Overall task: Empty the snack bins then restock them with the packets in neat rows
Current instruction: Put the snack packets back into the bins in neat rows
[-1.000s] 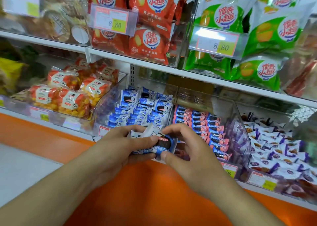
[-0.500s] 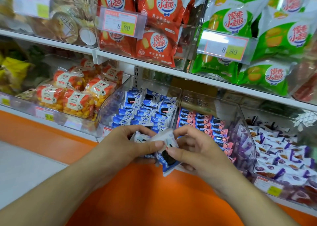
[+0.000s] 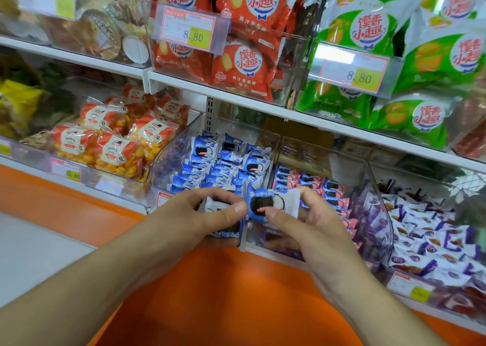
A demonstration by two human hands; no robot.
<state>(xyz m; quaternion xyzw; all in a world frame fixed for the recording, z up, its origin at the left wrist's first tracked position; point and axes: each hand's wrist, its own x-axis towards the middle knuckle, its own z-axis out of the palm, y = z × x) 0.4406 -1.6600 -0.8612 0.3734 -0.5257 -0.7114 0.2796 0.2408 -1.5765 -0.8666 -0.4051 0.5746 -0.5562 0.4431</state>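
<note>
A clear plastic snack bin [image 3: 181, 146] on the lower shelf holds blue cookie packets [image 3: 223, 161] laid in rows. My left hand [image 3: 189, 219] grips a small stack of the same blue packets [image 3: 226, 234] just in front of that bin. My right hand [image 3: 302, 222] pinches a single blue packet [image 3: 265, 203] between thumb and fingers, face up, right beside the left hand's stack. Both hands hover at the bin's front edge.
To the right stand a bin of pink packets [image 3: 315, 185] and a bin of purple-and-white packets [image 3: 426, 230]. A bin of orange-yellow bags [image 3: 110, 146] is on the left. Red bags [image 3: 247, 56] and green bags [image 3: 420, 56] fill the upper shelf. An orange ledge [image 3: 210, 293] lies below.
My right hand has drawn one blue packet away from the left hand's stack and turned it face up, raising it a little toward the bin.
</note>
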